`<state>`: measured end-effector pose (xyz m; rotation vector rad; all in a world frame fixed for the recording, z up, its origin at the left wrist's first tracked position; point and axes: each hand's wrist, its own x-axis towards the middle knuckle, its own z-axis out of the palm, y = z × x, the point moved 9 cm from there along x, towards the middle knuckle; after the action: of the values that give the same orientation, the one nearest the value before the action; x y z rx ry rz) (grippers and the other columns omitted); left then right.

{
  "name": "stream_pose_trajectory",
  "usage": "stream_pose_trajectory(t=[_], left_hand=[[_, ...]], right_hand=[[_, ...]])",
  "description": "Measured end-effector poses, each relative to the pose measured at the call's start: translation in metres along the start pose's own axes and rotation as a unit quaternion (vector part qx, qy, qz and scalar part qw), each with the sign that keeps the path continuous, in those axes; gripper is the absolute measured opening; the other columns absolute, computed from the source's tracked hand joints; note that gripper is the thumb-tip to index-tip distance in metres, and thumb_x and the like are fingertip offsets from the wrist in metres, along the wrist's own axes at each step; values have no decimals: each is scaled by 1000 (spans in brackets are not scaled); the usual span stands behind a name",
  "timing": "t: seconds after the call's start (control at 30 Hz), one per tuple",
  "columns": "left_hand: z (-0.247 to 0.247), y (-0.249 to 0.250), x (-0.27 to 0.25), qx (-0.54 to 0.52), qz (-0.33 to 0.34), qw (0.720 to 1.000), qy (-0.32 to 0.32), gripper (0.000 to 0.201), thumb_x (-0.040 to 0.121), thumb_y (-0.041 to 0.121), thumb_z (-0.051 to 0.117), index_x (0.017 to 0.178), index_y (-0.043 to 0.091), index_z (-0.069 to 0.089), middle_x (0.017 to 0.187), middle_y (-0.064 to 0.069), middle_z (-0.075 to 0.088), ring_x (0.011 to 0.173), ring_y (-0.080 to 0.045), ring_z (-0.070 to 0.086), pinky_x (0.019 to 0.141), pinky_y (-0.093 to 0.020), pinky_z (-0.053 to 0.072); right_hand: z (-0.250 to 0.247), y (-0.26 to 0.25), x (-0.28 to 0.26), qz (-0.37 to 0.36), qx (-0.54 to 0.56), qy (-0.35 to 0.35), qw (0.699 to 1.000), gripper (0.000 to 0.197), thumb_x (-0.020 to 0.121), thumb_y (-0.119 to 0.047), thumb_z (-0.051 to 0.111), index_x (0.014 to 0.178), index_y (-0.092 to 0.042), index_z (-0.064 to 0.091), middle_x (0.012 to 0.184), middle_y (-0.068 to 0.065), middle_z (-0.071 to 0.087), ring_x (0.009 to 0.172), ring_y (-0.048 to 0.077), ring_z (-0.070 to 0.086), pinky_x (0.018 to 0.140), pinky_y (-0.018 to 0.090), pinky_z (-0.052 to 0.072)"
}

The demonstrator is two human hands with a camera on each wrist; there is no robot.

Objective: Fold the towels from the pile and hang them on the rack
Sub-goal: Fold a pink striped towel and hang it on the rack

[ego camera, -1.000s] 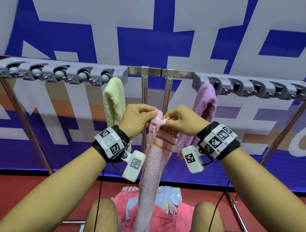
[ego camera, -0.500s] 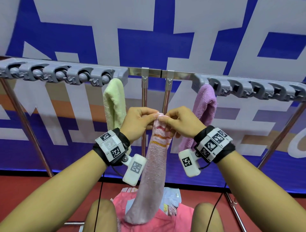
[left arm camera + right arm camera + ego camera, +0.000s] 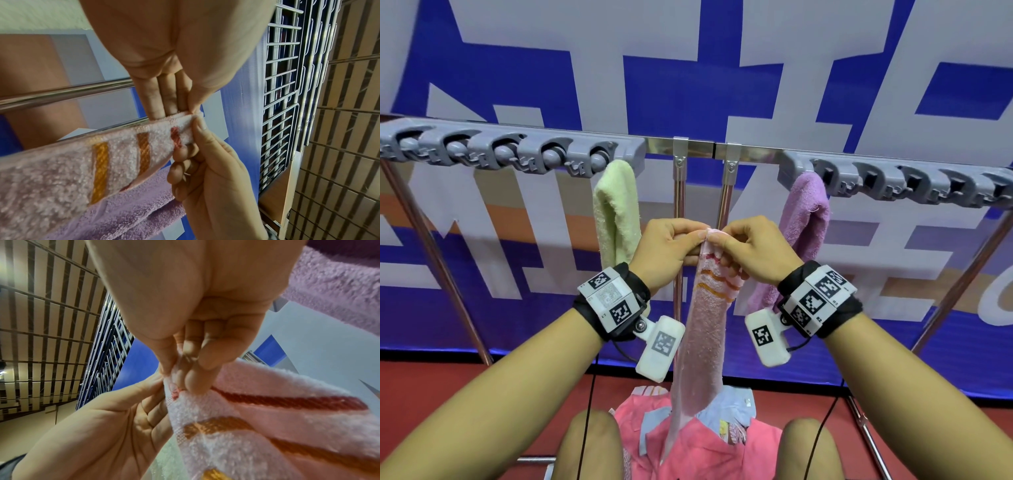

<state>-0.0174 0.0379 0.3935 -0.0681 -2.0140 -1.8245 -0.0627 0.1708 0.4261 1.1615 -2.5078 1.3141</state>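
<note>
Head view, both hands, left hand (image 3: 666,255), right hand (image 3: 753,253), pinching striped pink towel (image 3: 705,325), wristband codes apparently unreadable

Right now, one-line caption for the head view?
Both hands, left hand and right hand, pinch a pink towel below the rack.

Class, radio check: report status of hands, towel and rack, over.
Left hand and right hand both pinch pink towel at top end. It hangs below rack, unhung. Green towel, purple towel hung either side; middle free.
</note>
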Motion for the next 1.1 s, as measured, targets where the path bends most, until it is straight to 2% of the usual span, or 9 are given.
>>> stream_pose_trajectory(t=[0.2, 0.47, 0.63, 0.73, 0.83, 0.9, 0.97, 1.03, 1.1], left_hand=[[0, 1, -3, -16, -4, 1000, -4, 17, 96, 10, 59, 107, 7, 72, 96, -15, 75, 91, -29, 73, 81, -39, 60], [3, 9, -8, -26, 1, 999, -42, 23, 80, -1, 74, 102, 6, 72, 93, -15, 76, 89, -27, 74, 76, -33, 60], [-3, 7, -6, -11, 2, 999, -40, 25, 76, 0, 79, 100, 1, 72, 89, -17, 75, 87, -32, 74, 78, -39, 61], [-6, 10, -6, -8, 1, 999, -48, 25, 73, 1, 79, 97, 2, 72, 89, -19, 75, 87, -34, 74, 81, -43, 60], [-5, 15, -6, -11, 3, 998, -67, 26, 72, 4, 78, 97, 2, 72, 93, -22, 74, 89, -35, 73, 81, -44, 61], [-7, 19, -6, -24, 1, 998, -64, 26, 68, 10, 78, 93, 5, 73, 93, -22, 74, 86, -32, 73, 79, -43, 61], [-12, 23, -4, -33, 0, 998, -52, 25, 66, 14, 78, 91, 9, 74, 92, -20, 74, 84, -29, 73, 78, -43, 60], [-17, 28, -2, -40, 3, 998, -41, 24, 67, 15, 77, 91, 10, 73, 89, -15, 76, 82, -25, 73, 77, -42, 61], [-24, 35, 1, -53, 10, 998, -25, 23, 69, 14, 76, 91, 10, 72, 86, -9, 76, 80, -21, 73, 74, -37, 62]], right_hand=[[3, 2, 1, 2, 7, 2, 1000, 33, 95, -35, 61, 79, -9, 72, 60, 1, 68, 47, 4, 61, 49, 15, 45], [8, 2, -1, 19, 49, -27, 998, 37, 94, -37, 64, 72, -8, 70, 56, 4, 66, 46, 15, 63, 44, 21, 45], [6, -5, -1, 15, 32, -34, 999, 41, 89, -44, 68, 69, -8, 71, 55, 7, 66, 44, 16, 60, 44, 24, 46], [4, -8, -2, 11, 19, -39, 999, 41, 89, -45, 67, 71, -8, 71, 56, 6, 66, 43, 13, 60, 42, 20, 43], [8, -12, -5, 11, 2, -65, 998, 43, 93, -46, 62, 75, -8, 70, 62, 11, 68, 50, 20, 64, 44, 23, 45], [11, -8, -5, 39, 48, -87, 994, 34, 95, -31, 59, 75, -5, 66, 63, 14, 67, 51, 25, 61, 46, 30, 46], [11, -1, -1, 61, 108, -88, 988, 18, 84, -9, 53, 72, -3, 64, 60, 14, 61, 53, 22, 54, 52, 33, 43], [9, 1, 2, 51, 82, -85, 992, 12, 68, -9, 52, 68, -3, 63, 61, 11, 57, 59, 20, 51, 59, 36, 42], [11, 0, 4, 32, -5, -98, 995, 10, 72, -13, 58, 70, -5, 64, 66, 10, 58, 63, 18, 51, 64, 37, 45]])
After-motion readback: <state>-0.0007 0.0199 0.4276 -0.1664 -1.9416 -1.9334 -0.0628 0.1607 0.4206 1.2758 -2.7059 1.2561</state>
